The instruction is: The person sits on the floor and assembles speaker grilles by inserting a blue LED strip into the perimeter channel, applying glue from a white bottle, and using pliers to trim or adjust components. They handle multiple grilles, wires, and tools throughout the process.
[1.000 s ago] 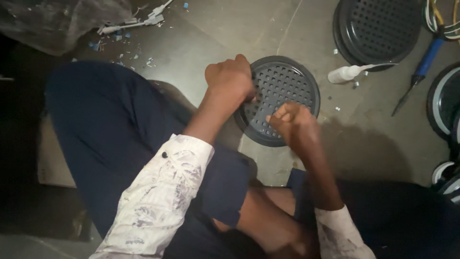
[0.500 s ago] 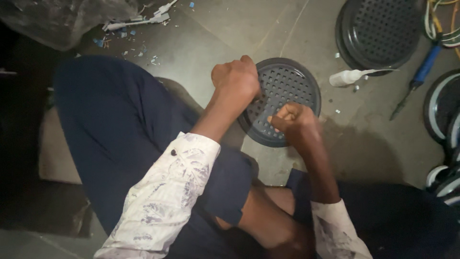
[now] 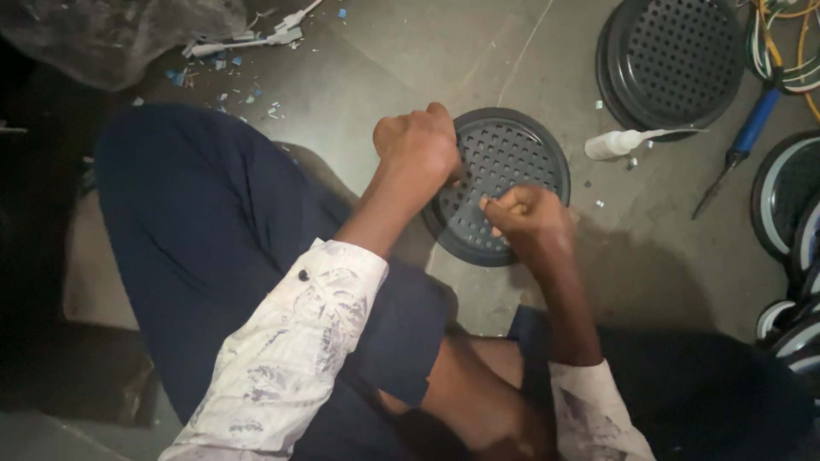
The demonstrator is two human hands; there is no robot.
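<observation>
Head view: we record a person seated on a grey concrete floor (image 3: 359, 77), legs in dark blue trousers, arms in white patterned sleeves. Lying flat on the floor in front of the knees is a round black perforated plastic grille (image 3: 512, 154). We note the left hand (image 3: 418, 145) curled into a fist at the grille's left rim, knuckles up; whether it pinches anything we cannot tell. We note the right hand (image 3: 523, 213) also curled tight, fingers pressed together, resting on the grille's lower part; any item inside it is hidden. Just beside the grille, to its right, lies a small white plastic squeeze bottle with a long nozzle (image 3: 617, 143). Further right lies a blue-handled screwdriver (image 3: 745, 141). A stack of similar black perforated discs (image 3: 675, 55) sits at the upper right, well apart from both hands.
</observation>
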